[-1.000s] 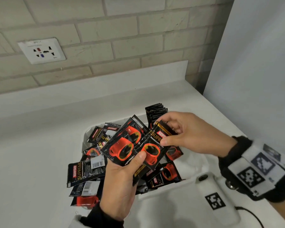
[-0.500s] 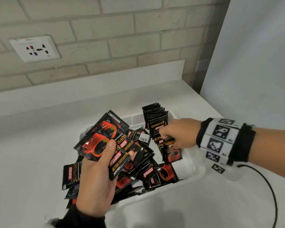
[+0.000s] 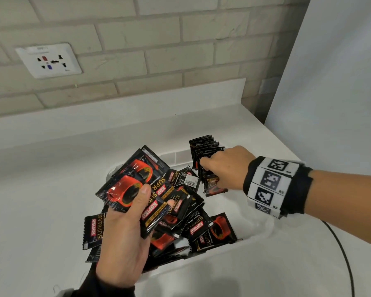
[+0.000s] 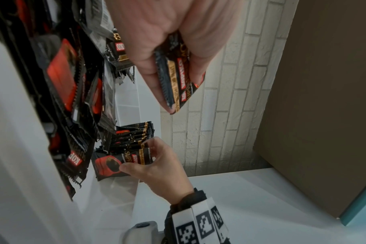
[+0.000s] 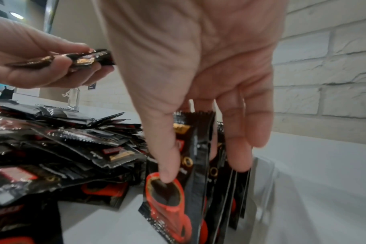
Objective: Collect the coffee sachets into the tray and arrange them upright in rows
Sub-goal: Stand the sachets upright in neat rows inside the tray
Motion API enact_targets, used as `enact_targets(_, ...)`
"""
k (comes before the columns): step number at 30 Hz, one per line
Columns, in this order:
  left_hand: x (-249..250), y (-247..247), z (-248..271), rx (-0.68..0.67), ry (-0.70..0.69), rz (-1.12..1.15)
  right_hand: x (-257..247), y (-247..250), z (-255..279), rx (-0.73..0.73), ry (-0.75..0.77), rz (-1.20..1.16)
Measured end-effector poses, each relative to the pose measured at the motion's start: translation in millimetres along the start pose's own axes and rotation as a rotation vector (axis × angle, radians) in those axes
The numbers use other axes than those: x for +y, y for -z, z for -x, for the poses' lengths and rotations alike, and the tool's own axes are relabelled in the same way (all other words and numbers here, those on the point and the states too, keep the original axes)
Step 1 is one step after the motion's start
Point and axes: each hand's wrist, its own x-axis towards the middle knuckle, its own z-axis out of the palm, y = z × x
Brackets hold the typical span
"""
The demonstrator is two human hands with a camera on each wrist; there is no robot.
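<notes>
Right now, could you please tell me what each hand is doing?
Left hand: holding a fan of sachets.
Right hand: pinching the front sachet of the upright row.

Loose sachets [image 3: 186,213] heap in the tray [image 3: 234,248], upright row [image 3: 206,151] behind, right.

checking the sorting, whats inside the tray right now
A loose pile of sachets fills the tray on its left. An upright row stands at the far right, where the right hand pinches one. The tray floor under the pile is hidden.
</notes>
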Motion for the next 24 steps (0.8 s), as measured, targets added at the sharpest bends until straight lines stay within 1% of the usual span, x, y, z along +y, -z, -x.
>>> enact_targets(3,-2.5,-0.2,-2.8,-0.003,0.015,-0.006,-0.5,-0.2,2.6,0.031,0.007,0.096)
enact_targets(9,-4.6,-6.5,-2.1,-0.029,0.010,-0.023,-2.4,2.6,0.3,0.074,-0.017,0.140)
enact_targets(16,-3.0,-3.5,-2.0,0.001,-0.002,-0.014,-6.0,5.2,-4.9,0.068,-0.039,0.228)
enact_targets(24,-5.3,-3.7,-0.4,0.003,0.015,-0.003,-4.9,5.1,0.9,0.070,-0.073,0.194)
